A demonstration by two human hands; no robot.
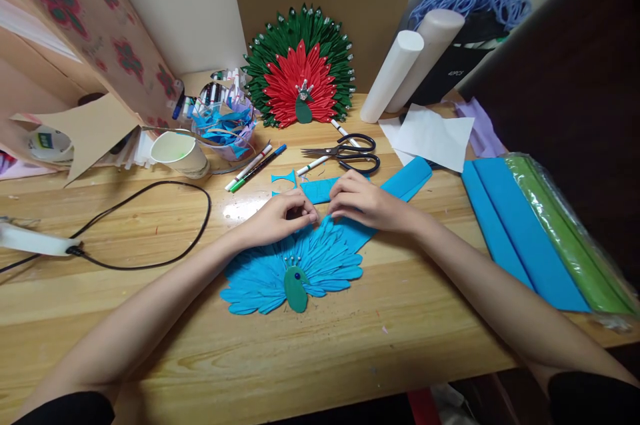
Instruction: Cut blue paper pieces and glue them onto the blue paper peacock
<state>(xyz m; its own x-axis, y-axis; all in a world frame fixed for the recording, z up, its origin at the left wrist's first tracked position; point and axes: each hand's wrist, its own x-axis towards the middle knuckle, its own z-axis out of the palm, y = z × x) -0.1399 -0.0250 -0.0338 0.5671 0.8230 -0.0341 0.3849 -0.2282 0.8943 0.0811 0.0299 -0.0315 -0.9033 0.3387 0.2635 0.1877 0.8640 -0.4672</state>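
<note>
A blue crepe paper peacock (260,278) lies on the table, its layered petals fanned around a green body (296,293) with a dark blue eye and a small beaded crown. My left hand (283,215) is at the fan's upper edge, thumb and fingers closed together; whatever they pinch is too small to make out. Close by on the right, my right hand (365,201) has its fingers curled down at the tips of the top petals. What is in its grip is hidden. Folded blue crepe paper (410,179) lies beneath and behind the right hand.
Black-handled scissors (357,153), markers (257,168) and a blue paper scrap (277,179) lie behind the hands. A finished red and green peacock (300,71) stands at the back. Leftward are a paper cup (180,153) and a corded glue gun (37,240); rightward, crepe paper packs (525,231).
</note>
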